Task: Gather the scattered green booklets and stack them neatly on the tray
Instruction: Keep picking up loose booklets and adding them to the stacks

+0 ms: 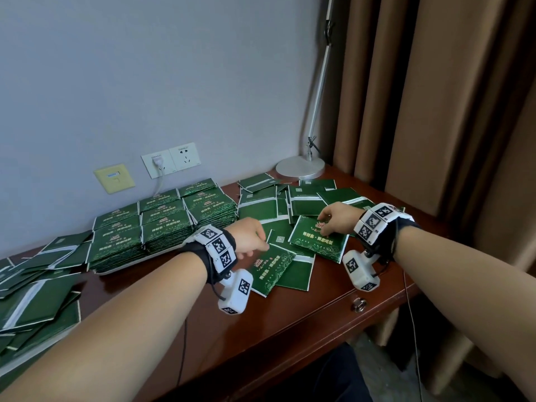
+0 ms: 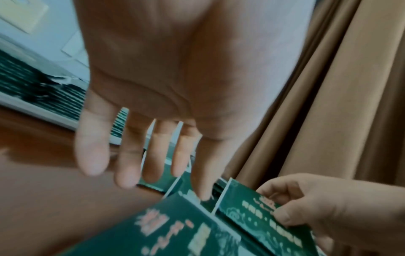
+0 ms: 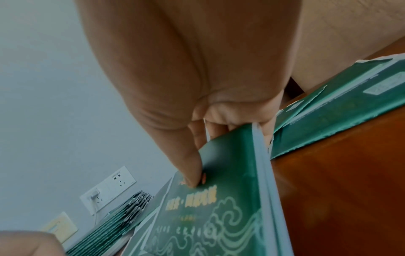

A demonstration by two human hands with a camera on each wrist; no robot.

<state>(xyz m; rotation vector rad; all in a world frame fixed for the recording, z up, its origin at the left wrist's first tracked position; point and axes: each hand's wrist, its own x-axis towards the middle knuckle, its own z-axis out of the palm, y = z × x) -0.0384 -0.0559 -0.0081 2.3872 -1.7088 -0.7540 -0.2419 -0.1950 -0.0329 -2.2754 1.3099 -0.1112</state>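
1. Desk [image 1: 290, 309]: a red-brown wooden top stood against a grey wall [image 1: 145, 68], with brown curtains [image 1: 435, 97] at the right.
2. Stacks [image 1: 162, 224]: green booklets lay in neat piles on a pale tray [image 1: 121, 269] at the back left of the desk, below the wall sockets [image 1: 171, 160].
3. Loose booklets [image 1: 304, 198]: these lay scattered and overlapping on the right half of the desk; another heap [image 1: 32, 297] lay at the left edge.
4. Lamp [image 1: 301, 166]: its round base stood in the back corner, just beside the scattered booklets.
5. Right hand [image 1: 338, 217]: it grasped a booklet [image 1: 319, 239] at its far edge, thumb [image 3: 192, 166] on the printed cover and fingers beneath, the booklet tilted up off the pile.
6. Left hand [image 1: 249, 236]: it hovered released, fingers [image 2: 129, 155] straight and spread, over a second booklet [image 1: 269, 268] lying face up near the front; whether the fingertips touched it could not be told.
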